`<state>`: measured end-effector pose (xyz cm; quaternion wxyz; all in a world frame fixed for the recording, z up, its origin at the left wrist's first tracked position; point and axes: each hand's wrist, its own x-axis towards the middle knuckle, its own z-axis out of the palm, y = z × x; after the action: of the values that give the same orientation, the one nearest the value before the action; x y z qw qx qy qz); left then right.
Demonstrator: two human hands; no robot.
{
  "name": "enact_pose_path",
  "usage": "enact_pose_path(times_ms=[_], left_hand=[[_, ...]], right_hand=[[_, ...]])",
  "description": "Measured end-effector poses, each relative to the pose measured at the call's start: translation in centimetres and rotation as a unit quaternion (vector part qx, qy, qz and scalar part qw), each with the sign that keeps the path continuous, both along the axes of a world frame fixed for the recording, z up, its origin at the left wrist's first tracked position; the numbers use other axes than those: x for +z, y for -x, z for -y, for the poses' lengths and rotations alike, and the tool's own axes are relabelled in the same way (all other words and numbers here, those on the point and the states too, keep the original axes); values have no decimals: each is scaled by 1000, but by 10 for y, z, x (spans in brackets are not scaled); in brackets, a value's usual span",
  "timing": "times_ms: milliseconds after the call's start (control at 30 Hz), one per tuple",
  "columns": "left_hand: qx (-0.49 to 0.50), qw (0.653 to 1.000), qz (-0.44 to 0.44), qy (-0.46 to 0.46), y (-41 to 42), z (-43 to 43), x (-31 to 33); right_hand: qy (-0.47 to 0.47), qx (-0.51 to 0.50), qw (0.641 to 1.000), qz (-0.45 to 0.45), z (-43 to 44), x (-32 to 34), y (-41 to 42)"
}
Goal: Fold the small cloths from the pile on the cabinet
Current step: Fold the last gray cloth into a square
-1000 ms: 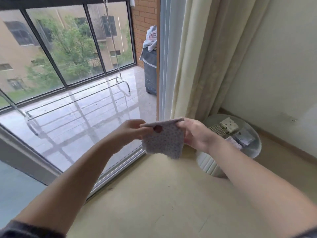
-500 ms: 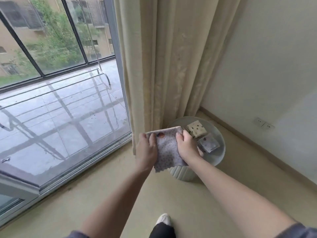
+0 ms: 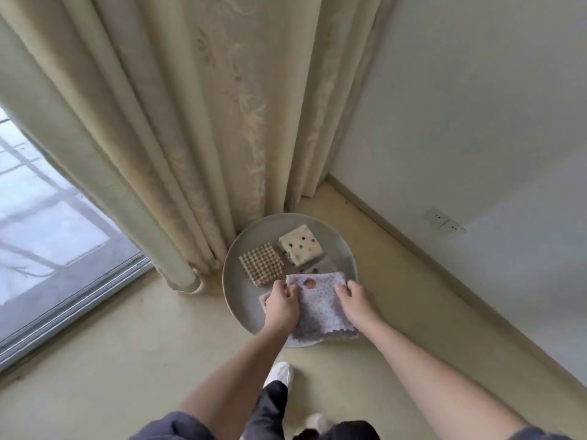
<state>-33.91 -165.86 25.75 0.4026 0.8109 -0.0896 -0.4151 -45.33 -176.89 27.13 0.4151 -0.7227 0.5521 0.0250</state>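
**Lilac dotted cloth [image 3: 317, 312] stretched between both hands over the near side of the round cabinet top [image 3: 231, 282].**
The left hand [image 3: 281, 304] curls round its left edge and the right hand [image 3: 357, 304] pinches its right edge. The top edge runs side to side between them, equally near both, and the scalloped hem overhangs the near rim. The checked folded cloth [image 3: 262, 265] and spotted folded cloth [image 3: 301, 245] lie just beyond.

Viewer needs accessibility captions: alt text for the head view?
The left hand and right hand hold a lilac dotted cloth by its upper corners over a round cabinet top. A folded checked cloth and a folded cream spotted cloth lie on it.
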Motion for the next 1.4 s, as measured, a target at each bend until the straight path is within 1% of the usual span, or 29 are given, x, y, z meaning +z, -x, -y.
enact_pose_path(times_ms=[67,167,267,333,433,567,700,833,900,967,1000,1033,1067,1100,1133,1167,1200,1233,1300,1333,1367,1400], left_hand=[[-3,1000,-10,-10,12,27,-8],[6,999,-25,-39,26,60,-28],[33,997,-37,-60,38,88,-71],[77,992,-59,-78,46,104,-100],[154,982,-81,-77,52,123,-143],[191,974,-95,-81,40,143,-205],[196,974,-72,-90,15,162,-264],[166,978,-20,-128,3,176,-310],[165,976,-19,-142,2,178,-318],[182,973,-18,-143,2,176,-310],[190,972,-6,-136,3,171,-302],[191,973,27,-128,4,164,-294],[174,973,85,-124,5,153,-285],[142,970,159,-119,6,140,-279],[95,960,238,-116,7,124,-277],[36,943,307,-123,7,108,-278],[-23,926,348,-144,8,92,-281],[-79,916,349,-182,10,77,-287],[-174,902,289,-269,12,53,-303],[-201,895,268,-295,12,43,-313],[-214,892,258,-304,11,37,-321],[-216,894,258,-296,10,34,-327]], right_hand=[[6,18,999,-30,30,-20,6],[-41,62,995,-66,73,-47,11],[-81,113,987,-80,115,-79,9],[-102,155,978,-92,139,-105,3],[-128,202,966,-100,167,-148,-9],[-158,203,963,-83,190,-207,-24],[-126,220,965,-76,207,-269,-38],[-99,203,971,-75,219,-317,-39],[-84,195,975,-69,221,-327,-37],[-60,188,979,-50,217,-322,-38],[-22,194,980,-30,215,-315,-36],[39,223,974,-3,214,-308,-35],[97,276,956,27,211,-302,-33],[139,339,929,57,208,-295,-31],[161,406,897,71,205,-292,-28],[159,467,868,60,199,-289,-26],[147,517,843,30,194,-291,-24],[132,559,819,-14,190,-294,-23],[91,613,775,-122,189,-304,-26],[88,628,756,-163,191,-311,-29],[97,636,743,-185,194,-318,-31],[100,636,742,-187,196,-327,-31]])
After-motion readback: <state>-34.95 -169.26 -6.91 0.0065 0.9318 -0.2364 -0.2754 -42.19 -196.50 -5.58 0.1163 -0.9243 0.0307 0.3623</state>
